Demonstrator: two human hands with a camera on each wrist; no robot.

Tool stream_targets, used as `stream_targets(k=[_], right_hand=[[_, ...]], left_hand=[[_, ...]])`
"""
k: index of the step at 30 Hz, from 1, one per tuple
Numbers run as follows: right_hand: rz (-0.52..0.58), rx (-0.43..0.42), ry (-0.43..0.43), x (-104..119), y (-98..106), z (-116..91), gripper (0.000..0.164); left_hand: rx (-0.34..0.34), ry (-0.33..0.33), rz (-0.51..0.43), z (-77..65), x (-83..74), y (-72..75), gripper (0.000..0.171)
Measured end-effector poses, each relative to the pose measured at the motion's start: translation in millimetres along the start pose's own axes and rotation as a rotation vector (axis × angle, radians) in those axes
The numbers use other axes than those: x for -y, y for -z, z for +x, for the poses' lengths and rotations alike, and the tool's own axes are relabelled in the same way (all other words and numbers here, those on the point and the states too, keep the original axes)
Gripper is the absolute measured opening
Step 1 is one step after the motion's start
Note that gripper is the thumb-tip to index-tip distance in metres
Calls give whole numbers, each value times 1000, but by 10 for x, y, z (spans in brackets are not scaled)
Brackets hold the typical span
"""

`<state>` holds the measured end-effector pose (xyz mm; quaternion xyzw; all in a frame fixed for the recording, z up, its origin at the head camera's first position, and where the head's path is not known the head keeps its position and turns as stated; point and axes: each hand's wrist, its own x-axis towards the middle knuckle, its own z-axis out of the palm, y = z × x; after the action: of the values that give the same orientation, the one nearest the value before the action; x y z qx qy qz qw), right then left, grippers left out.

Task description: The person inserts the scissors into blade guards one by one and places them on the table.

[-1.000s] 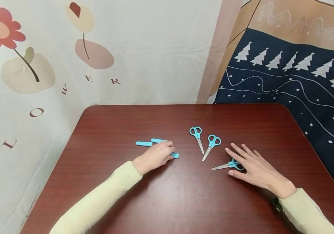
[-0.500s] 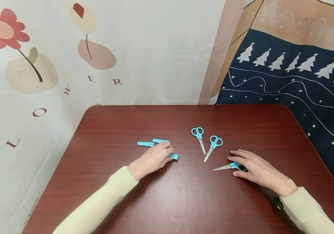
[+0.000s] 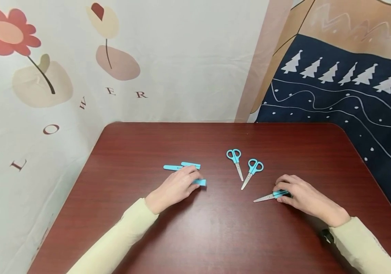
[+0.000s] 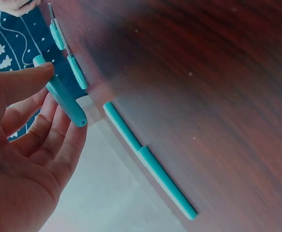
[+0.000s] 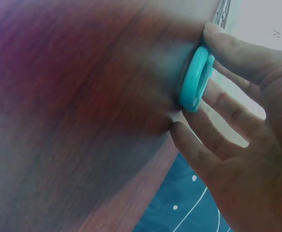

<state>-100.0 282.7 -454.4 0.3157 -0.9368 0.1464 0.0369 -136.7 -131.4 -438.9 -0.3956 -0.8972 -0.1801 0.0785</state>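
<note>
Behind the glossy, wood-grained red-brown worktop (image 3: pixel 216 236) are a white flower-printed backdrop (image 3: pixel 188 57) and a navy tree-printed cloth (image 3: pixel 339 95). Near its middle, the left hand (image 3: pixel 174 189) pinches a light-blue plastic sheath (image 3: pixel 200 182); farther right, the right hand (image 3: pixel 308 198) pinches light-blue-handled metal scissors (image 3: pixel 275 195).

Brown table (image 3: pixel 216 228), flowered backdrop (image 3: pixel 188 64); navy backdrop (image 3: pixel 339 102)

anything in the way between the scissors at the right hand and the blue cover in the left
Nothing visible blocks the straight path from the scissors in the right hand to the blue cover in the left hand. The nearer loose pair lies just on its far side, tip toward the path.
</note>
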Motion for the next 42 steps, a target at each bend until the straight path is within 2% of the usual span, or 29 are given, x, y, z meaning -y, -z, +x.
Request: stream_targets(k=[4, 9, 12, 20, 26, 35, 38, 42], right_hand=[[5, -2, 1, 21, 22, -1, 24], [4, 16, -50, 75, 71, 14, 21], [11, -5, -66, 114, 95, 43, 21], [16, -59, -92, 264, 124, 176, 23], [52, -107, -77, 389, 128, 264, 23], [138, -106, -121, 505, 104, 374, 26], [138, -125, -104, 533, 95, 415, 28], [114, -186, -34, 563, 84, 473, 29]], left_hand=[[-3, 35, -19, -39, 2, 42, 7], [7, 95, -38, -76, -6, 87, 13], [-3, 118, -46, -94, -15, 98, 14], [-36, 136, -65, -130, -34, 100, 10], [-46, 148, -86, -175, -59, 97, 7], [-52, 153, -68, -202, -73, 90, 9], [-62, 146, -62, -203, -76, 84, 10], [-89, 122, -51, -194, -73, 68, 12]])
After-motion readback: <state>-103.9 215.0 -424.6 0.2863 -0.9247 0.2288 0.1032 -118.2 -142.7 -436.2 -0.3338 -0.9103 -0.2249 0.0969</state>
